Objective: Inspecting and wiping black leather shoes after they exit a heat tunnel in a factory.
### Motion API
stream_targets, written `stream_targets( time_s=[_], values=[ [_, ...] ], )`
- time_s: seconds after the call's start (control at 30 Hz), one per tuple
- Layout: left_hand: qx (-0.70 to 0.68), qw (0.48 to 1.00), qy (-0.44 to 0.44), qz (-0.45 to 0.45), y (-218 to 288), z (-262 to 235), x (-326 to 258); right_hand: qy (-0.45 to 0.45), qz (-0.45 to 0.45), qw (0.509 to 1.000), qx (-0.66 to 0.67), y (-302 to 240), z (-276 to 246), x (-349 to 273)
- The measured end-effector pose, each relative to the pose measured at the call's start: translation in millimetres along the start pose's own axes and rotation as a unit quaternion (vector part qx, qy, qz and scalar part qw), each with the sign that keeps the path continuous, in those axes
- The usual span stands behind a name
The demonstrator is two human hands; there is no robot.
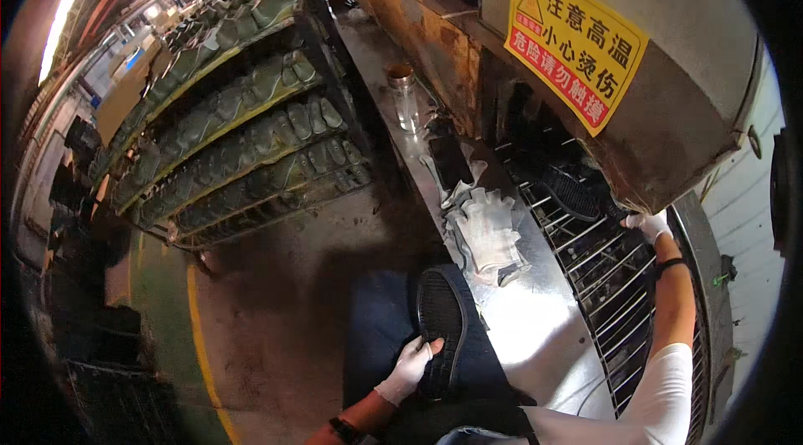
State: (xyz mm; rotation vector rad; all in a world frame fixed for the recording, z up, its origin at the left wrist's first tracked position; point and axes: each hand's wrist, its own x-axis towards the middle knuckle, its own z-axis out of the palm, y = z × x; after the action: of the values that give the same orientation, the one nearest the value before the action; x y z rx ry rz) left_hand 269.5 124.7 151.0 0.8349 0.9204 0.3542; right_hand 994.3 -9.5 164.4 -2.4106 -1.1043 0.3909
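In my left hand (408, 370), which wears a pale glove with bare fingertips, is a black shoe sole (441, 304). It stands nearly upright over my dark-clothed lap, ridged tread toward me, with my thumb pressed on its lower part. My right hand (648, 226), gloved the same way, reaches far right over the metal rod rack (615, 311), under the front edge of the machine hood (619, 162). Its fingers are bent together at something dark that I cannot make out. Beside them another black sole (573, 194) lies on the rods.
Pale gloves (489, 232) are heaped on the metal ledge (535, 336), by a dark phone (450, 161) and a clear bottle (405, 99). A yellow and red warning sign (575, 45) marks the hood. Left, a multi-tier rack (242, 148) holds many dark green shoes.
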Motion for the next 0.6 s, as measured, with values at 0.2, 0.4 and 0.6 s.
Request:
stream_targets(
  time_s=[0.2,0.4,0.6],
  values=[
    [-0.071,0.997,-0.001,0.021,-10.9,-6.3,-13.4,0.15,0.113,0.982,-0.004,-104.4,23.1,-98.0],
    [0.148,0.98,0.055,0.12,40.7,2.9,-61.4,0.233,0.144,0.961,0.039,-70.0,40.7,-190.6],
    [0.28,0.87,0.084,0.398,77.1,-4.2,-55.7,0.023,-0.103,0.989,-0.104,-264.4,-16.4,-274.3]
  ],
)
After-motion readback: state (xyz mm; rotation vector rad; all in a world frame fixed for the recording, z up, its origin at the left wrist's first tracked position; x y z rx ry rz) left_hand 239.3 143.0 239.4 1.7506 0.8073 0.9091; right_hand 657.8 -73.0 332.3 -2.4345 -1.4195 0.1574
